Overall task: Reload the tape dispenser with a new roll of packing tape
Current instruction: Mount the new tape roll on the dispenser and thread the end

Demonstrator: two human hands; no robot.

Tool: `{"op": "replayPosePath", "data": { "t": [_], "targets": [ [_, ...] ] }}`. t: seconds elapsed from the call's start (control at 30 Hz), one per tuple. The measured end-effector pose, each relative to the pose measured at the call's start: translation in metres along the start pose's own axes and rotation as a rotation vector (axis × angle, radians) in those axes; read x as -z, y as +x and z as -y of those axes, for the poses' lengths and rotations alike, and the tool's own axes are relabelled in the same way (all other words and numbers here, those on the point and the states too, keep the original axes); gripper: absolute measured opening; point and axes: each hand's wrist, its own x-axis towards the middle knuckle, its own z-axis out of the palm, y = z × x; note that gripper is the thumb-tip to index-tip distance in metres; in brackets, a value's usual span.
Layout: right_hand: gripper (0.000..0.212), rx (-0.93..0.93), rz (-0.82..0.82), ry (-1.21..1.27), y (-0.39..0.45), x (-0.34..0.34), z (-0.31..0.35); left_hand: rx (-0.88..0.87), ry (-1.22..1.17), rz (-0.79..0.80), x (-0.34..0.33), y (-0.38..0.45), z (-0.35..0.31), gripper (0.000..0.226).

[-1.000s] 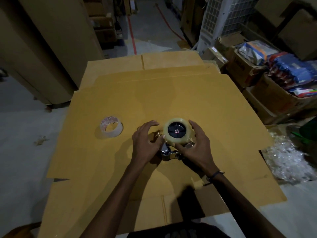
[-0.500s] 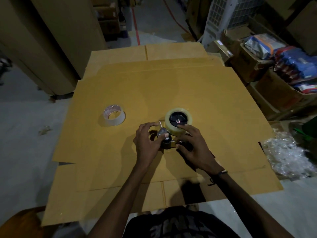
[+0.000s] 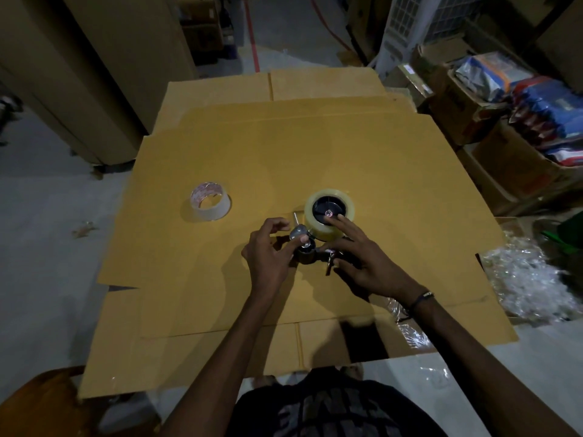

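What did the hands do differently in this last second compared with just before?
Both hands let go of the sides of the new roll. The right hand now rests a straight finger on the roll's dark hub, and the left hand moved down to pinch the dispenser's metal part. The roll stayed on the dispenser; the spent roll stayed put on the cardboard.

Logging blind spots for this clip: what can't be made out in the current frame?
Head view only:
- Tape dispenser: body mostly hidden under both hands and dim light.
- Left hand: fingertips at the metal part; firmness of the pinch unclear.
- Right hand: whatever lies under the palm is covered.
- Empty roll: printing too small to read.
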Motion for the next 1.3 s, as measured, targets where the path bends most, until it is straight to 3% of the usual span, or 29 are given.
{"op": "replayPosePath", "data": {
  "t": [0.13, 0.2, 0.43, 0.57, 0.63, 0.8, 0.87, 1.3],
  "targets": [
    [0.082, -0.034, -0.092, 0.099, -0.005, 0.001, 0.008, 0.019, 0.014, -0.003, 0.002, 0.008, -0.004, 0.045],
    [0.093, -0.058, -0.129, 0.132, -0.011, -0.008, 0.013, 0.018, 0.029, -0.012, 0.001, 0.015, -0.008, 0.040],
    [0.058, -0.115, -0.371, 0.154, -0.011, -0.009, 0.016, -0.002, 0.079, 0.054, -0.003, 0.049, -0.017, 0.028],
    [0.050, -0.230, -0.490, -0.016, 0.008, 0.021, 0.008, -0.045, 0.058, 0.087, -0.004, 0.046, -0.013, 0.022],
    [0.055, -0.322, -0.419, -0.133, 0.021, 0.037, 0.007, -0.061, 0.077, 0.117, -0.004, 0.044, -0.014, 0.027],
    [0.100, -0.537, -0.154, -0.298, 0.057, 0.049, 0.007, -0.100, 0.131, 0.184, -0.005, 0.043, -0.015, 0.042],
    [0.108, -0.566, -0.091, -0.360, 0.066, 0.044, 0.007, -0.091, 0.115, 0.200, -0.005, 0.044, -0.015, 0.042],
    [0.107, -0.336, 0.337, -0.347, 0.084, 0.084, -0.003, -0.116, 0.091, 0.197, -0.004, 0.051, -0.012, 0.036]
  ]
}}
